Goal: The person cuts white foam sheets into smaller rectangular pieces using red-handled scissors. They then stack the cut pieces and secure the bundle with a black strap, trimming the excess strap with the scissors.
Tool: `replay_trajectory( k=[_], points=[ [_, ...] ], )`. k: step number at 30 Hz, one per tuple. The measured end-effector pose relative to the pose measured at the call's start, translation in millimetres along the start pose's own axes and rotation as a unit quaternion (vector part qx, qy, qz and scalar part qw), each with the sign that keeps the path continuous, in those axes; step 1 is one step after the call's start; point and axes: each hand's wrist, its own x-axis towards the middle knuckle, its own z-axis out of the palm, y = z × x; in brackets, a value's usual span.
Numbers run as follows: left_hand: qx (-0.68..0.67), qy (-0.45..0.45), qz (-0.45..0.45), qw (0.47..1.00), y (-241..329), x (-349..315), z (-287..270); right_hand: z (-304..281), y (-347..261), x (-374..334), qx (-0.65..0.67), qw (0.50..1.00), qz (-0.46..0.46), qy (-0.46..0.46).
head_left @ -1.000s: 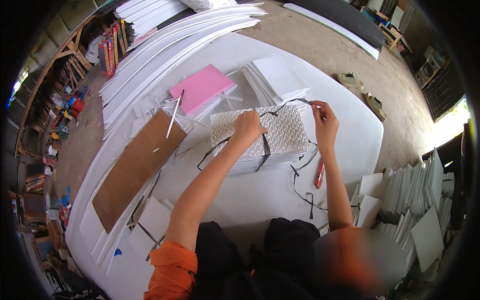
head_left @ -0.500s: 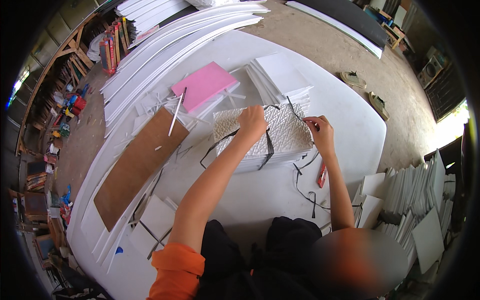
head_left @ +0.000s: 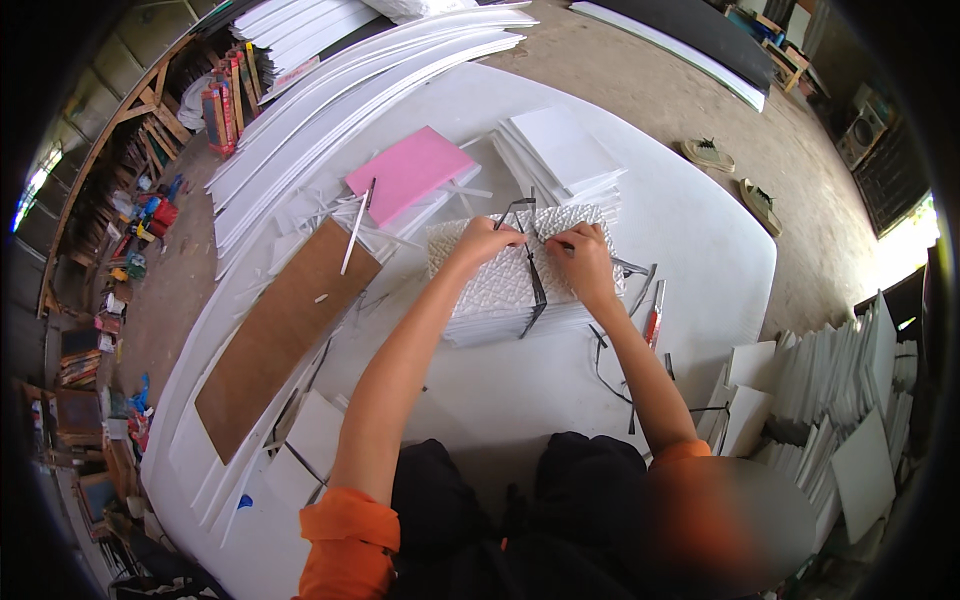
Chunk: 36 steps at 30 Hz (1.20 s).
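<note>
A stack of white panels with a bumpy textured top (head_left: 475, 285) lies in front of me on the white table. A thin black strap (head_left: 537, 283) runs over its top and down the near side. My left hand (head_left: 487, 242) is closed in a pinch on the strap above the stack's middle. Close beside it, my right hand (head_left: 582, 255) has its fingers pinched too, at the strap; the exact piece between its fingertips is partly hidden. A dark strap end sticks up beyond the hands, and another lies at the stack's right edge.
A red utility knife (head_left: 655, 318) lies right of the stack, near loose black strap pieces (head_left: 607, 375). Behind are white sheets (head_left: 565, 145) and a pink board (head_left: 415, 172). A brown board (head_left: 285, 335) lies left. White panels (head_left: 825, 390) stand at the right.
My right hand has moved left from the stack's right edge to its middle, beside my left hand. My left hand has shifted slightly left and opened out from a fist into a pinch.
</note>
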Motion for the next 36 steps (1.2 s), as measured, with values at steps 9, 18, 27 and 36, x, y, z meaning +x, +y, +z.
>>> replay_trajectory(
  k=[9,18,27,36],
  points=[
    [0.152,0.057,0.071,0.984,-6,-7,1,19,-12,2,-0.007,0.976,0.15,-0.155],
    [0.052,0.173,0.146,0.973,22,-14,1,11,-30,2,-0.086,0.989,0.096,-0.075],
    [-0.151,0.172,0.192,0.954,47,-12,0,10,-43,40,0.229,0.961,0.068,-0.136],
    [0.225,0.041,0.078,0.97,23,-1,-23,-2,-22,33,0.391,0.874,0.283,-0.058]
  ],
)
